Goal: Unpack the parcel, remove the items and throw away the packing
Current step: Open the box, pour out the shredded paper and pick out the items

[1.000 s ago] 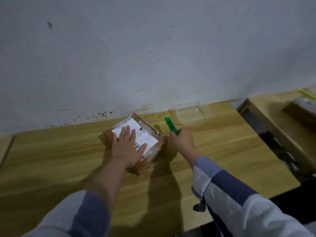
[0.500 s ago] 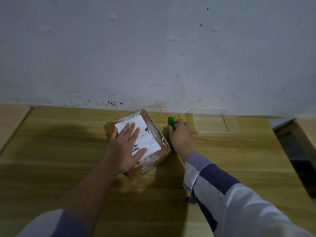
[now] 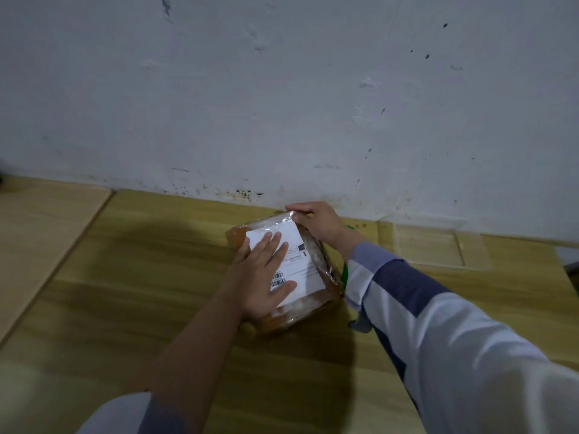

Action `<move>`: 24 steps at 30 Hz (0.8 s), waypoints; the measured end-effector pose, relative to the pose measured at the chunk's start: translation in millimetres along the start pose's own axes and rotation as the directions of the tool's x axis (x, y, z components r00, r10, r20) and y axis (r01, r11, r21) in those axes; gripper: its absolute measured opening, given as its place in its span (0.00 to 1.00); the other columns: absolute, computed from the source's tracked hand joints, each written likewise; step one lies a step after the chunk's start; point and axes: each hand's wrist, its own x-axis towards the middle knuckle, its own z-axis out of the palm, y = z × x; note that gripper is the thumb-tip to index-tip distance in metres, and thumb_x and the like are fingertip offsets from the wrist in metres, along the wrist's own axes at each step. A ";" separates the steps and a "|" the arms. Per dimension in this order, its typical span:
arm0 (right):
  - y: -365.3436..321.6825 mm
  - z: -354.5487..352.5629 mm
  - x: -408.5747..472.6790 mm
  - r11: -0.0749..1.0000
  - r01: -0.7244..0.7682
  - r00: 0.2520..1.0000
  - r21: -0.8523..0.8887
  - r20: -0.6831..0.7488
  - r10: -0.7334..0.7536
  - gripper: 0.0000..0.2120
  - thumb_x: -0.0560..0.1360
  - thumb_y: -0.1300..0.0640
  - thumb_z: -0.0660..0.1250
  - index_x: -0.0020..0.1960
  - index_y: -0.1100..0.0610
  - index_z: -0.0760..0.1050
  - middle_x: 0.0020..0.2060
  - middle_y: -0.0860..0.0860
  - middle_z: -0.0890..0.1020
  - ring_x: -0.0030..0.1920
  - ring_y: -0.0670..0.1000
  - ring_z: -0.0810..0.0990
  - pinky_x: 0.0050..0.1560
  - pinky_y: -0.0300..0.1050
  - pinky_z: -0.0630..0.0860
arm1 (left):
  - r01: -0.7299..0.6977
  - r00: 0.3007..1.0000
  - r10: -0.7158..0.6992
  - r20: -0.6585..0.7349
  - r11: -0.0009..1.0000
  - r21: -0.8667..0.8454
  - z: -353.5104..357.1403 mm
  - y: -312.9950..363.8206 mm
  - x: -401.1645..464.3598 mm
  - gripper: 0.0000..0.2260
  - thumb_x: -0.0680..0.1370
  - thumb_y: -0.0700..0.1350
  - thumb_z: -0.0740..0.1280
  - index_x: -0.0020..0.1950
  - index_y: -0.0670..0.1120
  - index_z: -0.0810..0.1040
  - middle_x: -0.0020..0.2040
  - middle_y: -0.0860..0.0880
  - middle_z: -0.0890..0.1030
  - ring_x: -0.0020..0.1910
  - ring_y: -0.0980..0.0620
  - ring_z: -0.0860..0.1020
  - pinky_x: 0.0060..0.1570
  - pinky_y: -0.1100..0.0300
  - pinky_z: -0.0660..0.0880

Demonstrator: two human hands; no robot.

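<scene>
Under the left hand (image 3: 266, 277), whose fingers are spread flat across the white label (image 3: 294, 242), the parcel (image 3: 316, 296) is pinned to the wooden tabletop (image 3: 125, 292), presumably so that it cannot slide while it is worked on. At its far corner, the clear wrapping is pinched by the curled fingers of the right hand (image 3: 316, 222), apparently to find a start for peeling. Just beside the right wrist, a green cutter (image 3: 345, 270) is partly hidden by the sleeve. Beyond the right forearm, a clear plastic tray (image 3: 438, 249) lies by the wall.
</scene>
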 end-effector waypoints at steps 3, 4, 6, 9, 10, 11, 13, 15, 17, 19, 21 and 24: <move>0.9 2.6 -10.3 0.998 -0.041 0.996 0.051 -0.081 0.045 0.12 0.76 0.63 0.66 0.57 0.56 0.81 0.52 0.58 0.84 0.48 0.61 0.81 0.49 0.45 0.77 | -0.024 1.000 0.024 -0.007 0.998 -0.051 -7.1 -5.6 -3.6 0.41 0.72 0.71 0.36 0.78 0.49 0.56 0.78 0.52 0.51 0.77 0.56 0.45 0.75 0.48 0.39; 1.7 4.8 -15.4 0.995 -0.068 0.992 0.072 -0.100 0.075 0.12 0.76 0.62 0.66 0.56 0.53 0.82 0.48 0.59 0.85 0.41 0.64 0.79 0.42 0.45 0.76 | -0.025 0.999 0.023 -0.021 0.997 -0.067 -10.1 -6.7 -5.9 0.41 0.72 0.71 0.37 0.77 0.49 0.57 0.78 0.52 0.53 0.77 0.56 0.47 0.75 0.46 0.42; 0.8 11.1 -28.6 0.986 -0.111 0.983 0.124 -0.129 0.127 0.12 0.77 0.60 0.64 0.57 0.51 0.81 0.49 0.59 0.84 0.40 0.58 0.78 0.41 0.46 0.76 | -0.011 1.000 0.010 -0.013 0.998 -0.064 -18.1 -6.6 -12.1 0.38 0.75 0.70 0.40 0.78 0.49 0.56 0.78 0.53 0.53 0.77 0.57 0.47 0.76 0.44 0.46; -3.2 26.5 -54.9 0.949 -0.188 0.952 0.253 -0.191 0.239 0.13 0.78 0.60 0.62 0.60 0.51 0.79 0.46 0.55 0.82 0.40 0.56 0.79 0.49 0.55 0.80 | 0.050 0.987 -0.048 0.153 0.999 -0.006 -32.5 -6.0 -23.2 0.30 0.80 0.63 0.45 0.79 0.51 0.49 0.79 0.54 0.46 0.77 0.57 0.43 0.75 0.47 0.39; -6.2 32.6 -66.0 0.920 -0.217 0.935 0.327 -0.202 0.292 0.14 0.78 0.60 0.62 0.61 0.51 0.79 0.44 0.54 0.80 0.40 0.56 0.77 0.46 0.57 0.81 | 0.061 0.980 -0.061 0.192 0.998 0.006 -36.9 -5.8 -28.3 0.29 0.80 0.62 0.45 0.79 0.51 0.48 0.79 0.54 0.44 0.77 0.57 0.42 0.75 0.48 0.38; -9.2 39.0 -78.0 0.888 -0.234 0.916 0.395 -0.216 0.337 0.14 0.78 0.60 0.62 0.62 0.51 0.78 0.44 0.54 0.79 0.43 0.56 0.76 0.42 0.57 0.82 | 0.063 0.977 -0.063 0.203 0.998 0.010 -40.5 -5.8 -35.3 0.29 0.80 0.62 0.44 0.79 0.51 0.47 0.79 0.54 0.44 0.77 0.57 0.41 0.75 0.47 0.38; -13.8 53.2 -102.2 0.840 -0.228 0.879 0.492 -0.268 0.395 0.14 0.79 0.60 0.62 0.63 0.51 0.77 0.52 0.55 0.79 0.50 0.57 0.77 0.36 0.53 0.81 | 0.060 0.981 -0.063 0.186 0.998 0.018 -42.6 -8.9 -52.9 0.29 0.80 0.63 0.44 0.79 0.51 0.48 0.79 0.53 0.44 0.77 0.56 0.41 0.75 0.46 0.39; -15.3 71.7 -125.9 0.789 -0.202 0.827 0.580 -0.331 0.454 0.15 0.78 0.60 0.63 0.63 0.52 0.76 0.56 0.55 0.78 0.53 0.57 0.76 0.37 0.52 0.80 | 0.076 0.982 -0.083 0.170 0.996 0.047 -42.4 -14.6 -73.3 0.30 0.80 0.64 0.44 0.79 0.51 0.48 0.79 0.53 0.44 0.77 0.55 0.41 0.74 0.46 0.38; -15.3 90.7 -147.8 0.721 -0.177 0.776 0.670 -0.355 0.521 0.15 0.78 0.59 0.63 0.63 0.52 0.76 0.57 0.54 0.77 0.55 0.57 0.76 0.40 0.54 0.81 | 0.084 0.984 -0.094 0.152 0.994 0.071 -40.9 -20.3 -93.6 0.32 0.79 0.65 0.44 0.79 0.50 0.49 0.79 0.51 0.45 0.77 0.54 0.42 0.74 0.45 0.38; -15.7 109.6 -169.1 0.656 -0.149 0.743 0.739 -0.355 0.568 0.15 0.78 0.59 0.63 0.63 0.51 0.76 0.57 0.53 0.76 0.56 0.57 0.75 0.40 0.54 0.80 | 0.058 0.986 -0.068 0.154 0.996 0.066 -39.8 -24.4 -112.7 0.34 0.78 0.66 0.45 0.79 0.49 0.49 0.79 0.50 0.46 0.78 0.53 0.42 0.75 0.45 0.39; -15.2 127.5 -188.2 0.642 -0.141 0.717 0.754 -0.369 0.591 0.15 0.78 0.58 0.63 0.63 0.50 0.75 0.56 0.53 0.76 0.54 0.56 0.75 0.41 0.54 0.80 | 0.027 0.982 -0.037 0.184 0.998 0.055 -39.2 -26.8 -129.7 0.36 0.77 0.68 0.46 0.79 0.48 0.49 0.79 0.50 0.45 0.77 0.54 0.41 0.74 0.45 0.37; -14.2 152.0 -212.4 0.674 -0.160 0.685 0.721 -0.410 0.602 0.16 0.78 0.55 0.63 0.64 0.47 0.75 0.57 0.51 0.75 0.56 0.57 0.73 0.40 0.56 0.82 | -0.015 0.976 0.000 0.219 0.998 0.069 -39.1 -32.0 -148.1 0.38 0.76 0.69 0.50 0.79 0.48 0.48 0.79 0.51 0.43 0.77 0.55 0.40 0.74 0.45 0.36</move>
